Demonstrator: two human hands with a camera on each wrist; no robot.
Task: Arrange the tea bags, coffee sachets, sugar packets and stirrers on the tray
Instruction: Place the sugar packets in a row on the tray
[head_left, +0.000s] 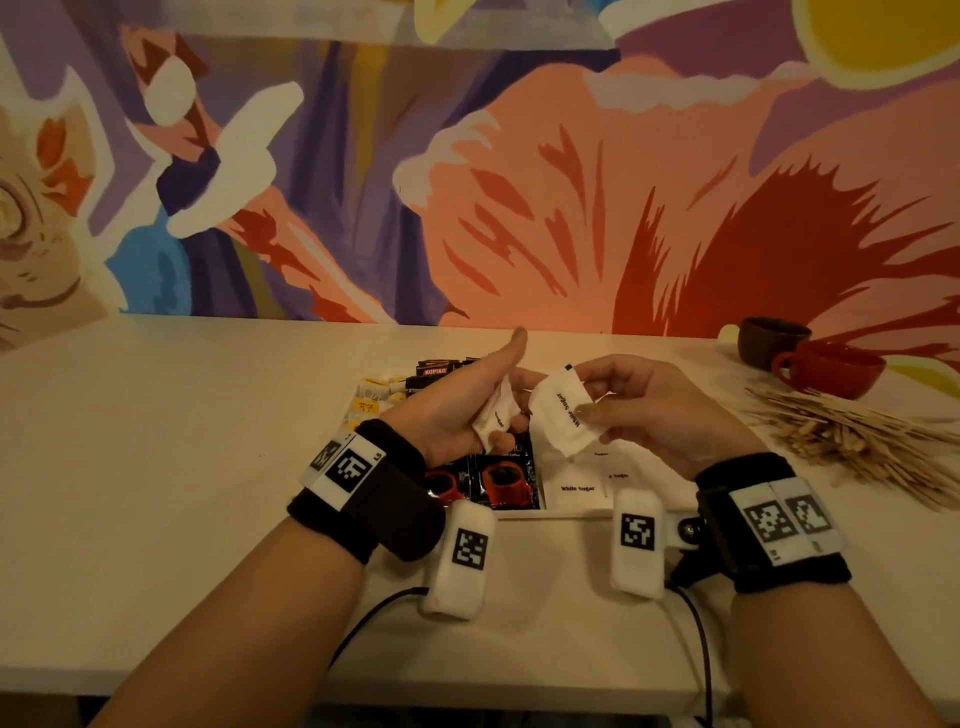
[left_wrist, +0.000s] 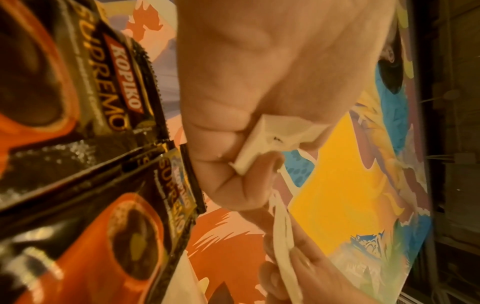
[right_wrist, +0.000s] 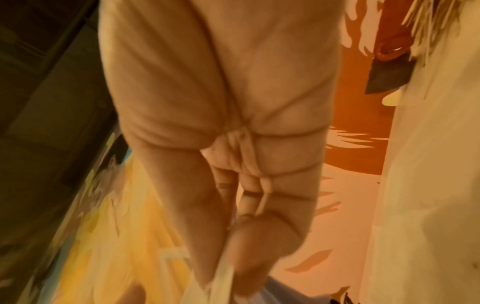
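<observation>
My left hand (head_left: 457, 410) grips a crumpled white sugar packet (head_left: 493, 415), thumb up — my right hand (head_left: 649, 410) pinches another White Sugar packet (head_left: 563, 413), both above the tray (head_left: 571, 512) holding Kopiko coffee sachets (head_left: 506, 480) — stirrers (head_left: 852, 431) right.

Two hands: left hand (head_left: 457, 410), right hand (head_left: 660, 410). One white sugar packet (head_left: 494, 418) in the left, one more sugar packet (head_left: 563, 415) in the right. At least two others lying flat (head_left: 579, 488) on one tray (head_left: 524, 513). Two coffee sachets (head_left: 506, 480) in front, more behind, number unclear. Two cups: brown (head_left: 763, 343), red (head_left: 831, 371). Stirrers (head_left: 852, 434) in one heap, too many to count.
</observation>
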